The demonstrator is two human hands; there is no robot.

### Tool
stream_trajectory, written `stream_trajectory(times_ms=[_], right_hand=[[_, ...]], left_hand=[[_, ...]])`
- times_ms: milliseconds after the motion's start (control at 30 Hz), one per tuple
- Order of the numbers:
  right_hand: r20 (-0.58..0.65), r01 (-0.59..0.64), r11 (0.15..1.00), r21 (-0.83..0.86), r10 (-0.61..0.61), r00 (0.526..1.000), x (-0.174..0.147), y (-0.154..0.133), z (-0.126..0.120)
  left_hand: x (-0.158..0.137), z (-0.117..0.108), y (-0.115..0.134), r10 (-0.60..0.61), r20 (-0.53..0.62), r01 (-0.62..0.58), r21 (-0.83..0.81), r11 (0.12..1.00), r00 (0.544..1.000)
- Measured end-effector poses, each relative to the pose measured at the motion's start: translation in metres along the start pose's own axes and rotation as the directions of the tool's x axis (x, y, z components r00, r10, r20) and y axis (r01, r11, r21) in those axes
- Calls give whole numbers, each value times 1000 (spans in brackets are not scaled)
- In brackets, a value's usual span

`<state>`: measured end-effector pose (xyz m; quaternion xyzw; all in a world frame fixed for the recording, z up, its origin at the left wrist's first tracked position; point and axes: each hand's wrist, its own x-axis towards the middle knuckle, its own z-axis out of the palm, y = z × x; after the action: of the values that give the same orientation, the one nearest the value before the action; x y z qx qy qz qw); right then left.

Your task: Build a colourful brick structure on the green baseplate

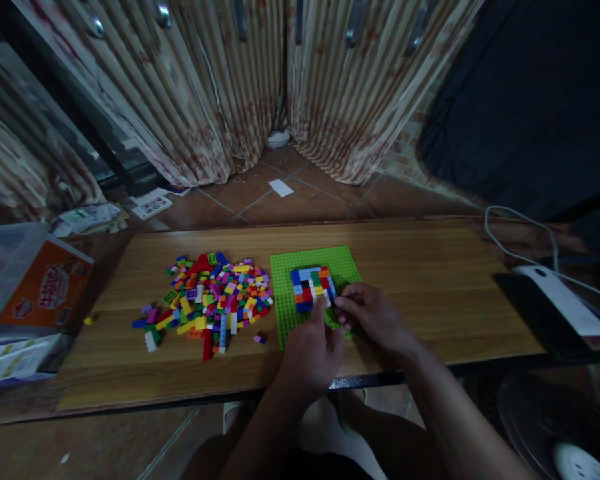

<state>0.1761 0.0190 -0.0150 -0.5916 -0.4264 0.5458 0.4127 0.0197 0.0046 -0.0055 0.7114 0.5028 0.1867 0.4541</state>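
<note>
Wooden table (430, 287): a squarish, multicoloured brick build (311, 288) on a green baseplate (283, 293).

the room is dim and a bit blue. soft light lands on the wooden table (430, 287), and the shiny metal bits (163, 15) up top glint. the dark cloth (520, 100) is almost black. the little toy bricks (233, 290) look slightly fuzzy, and the curtains (205, 87) lean outward, stretched near the sides.

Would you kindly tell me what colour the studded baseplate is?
The baseplate is lime green, as the head view shows.
</note>
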Motion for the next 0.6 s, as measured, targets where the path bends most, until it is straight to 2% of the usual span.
stream_trajectory(times_ms=[300, 600], right_hand=[[-73, -10, 992, -123, 1, 997, -1, 4, 2], [-102, -35, 995, -96, 25, 994, 2, 5, 5]], left_hand=[[-1, 0, -1, -23, 20, 21, 64, 998, 1000], [-1, 3, -1, -16, 21, 15, 30, 999, 1000]])
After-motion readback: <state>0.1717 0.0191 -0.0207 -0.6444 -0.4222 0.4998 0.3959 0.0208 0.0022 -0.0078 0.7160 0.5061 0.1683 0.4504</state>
